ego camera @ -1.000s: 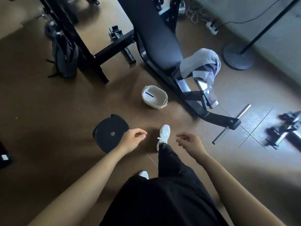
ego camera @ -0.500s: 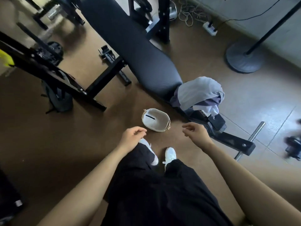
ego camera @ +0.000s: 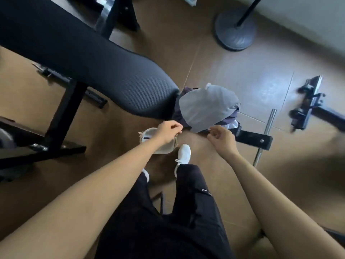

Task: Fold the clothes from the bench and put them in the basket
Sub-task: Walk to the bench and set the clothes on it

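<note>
Loosely curled and empty, the left grip (ego camera: pixel 169 134) and right grip (ego camera: pixel 222 137) hover by the clothes (ego camera: pixel 205 107) at twelve o'clock; a one-sided tug could spill them off the desk (ego camera: pixel 93 62).

One black bench (ego camera: pixel 93 68) at ten o'clock. One basket (ego camera: pixel 164 148) and one pile of clothes (ego camera: pixel 203 107) near the middle. Two hands: a left hand (ego camera: pixel 169 132) and a right hand (ego camera: pixel 222 138). Two white shoes (ego camera: pixel 183 154). One round stand (ego camera: pixel 235 32) at one o'clock.
</note>
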Motion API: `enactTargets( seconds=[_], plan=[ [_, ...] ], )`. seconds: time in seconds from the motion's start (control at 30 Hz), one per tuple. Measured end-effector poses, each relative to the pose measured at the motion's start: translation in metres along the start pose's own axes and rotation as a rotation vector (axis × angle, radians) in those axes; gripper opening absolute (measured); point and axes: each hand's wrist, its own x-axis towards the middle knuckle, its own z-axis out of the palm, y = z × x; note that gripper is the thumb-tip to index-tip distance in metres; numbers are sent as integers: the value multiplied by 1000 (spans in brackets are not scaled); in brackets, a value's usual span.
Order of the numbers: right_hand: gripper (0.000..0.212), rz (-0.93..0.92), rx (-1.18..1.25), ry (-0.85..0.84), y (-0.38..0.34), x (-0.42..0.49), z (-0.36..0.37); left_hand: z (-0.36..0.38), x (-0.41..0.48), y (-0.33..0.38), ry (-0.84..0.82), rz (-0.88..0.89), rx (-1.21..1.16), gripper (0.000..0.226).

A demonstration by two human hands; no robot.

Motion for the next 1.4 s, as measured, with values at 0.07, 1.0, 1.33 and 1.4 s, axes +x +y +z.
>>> enactTargets(
  seconds=[0.07, 1.0, 1.33, 1.4],
  plan=[
    [35, -20, -40, 44, 3, 29, -5, 16, 31, 6, -22, 10, 27, 10],
    [10, -470, -346, 240, 49, 143, -112, 19, 19, 147, 316, 550, 194, 14],
    [42, -189, -181, -118, 24, 131, -68, -34, 16, 144, 263, 424, 38, 9],
    [71, -243, -502, -300, 55, 134, -28, -31, 46, 116, 284, 321, 27, 10]
  ],
)
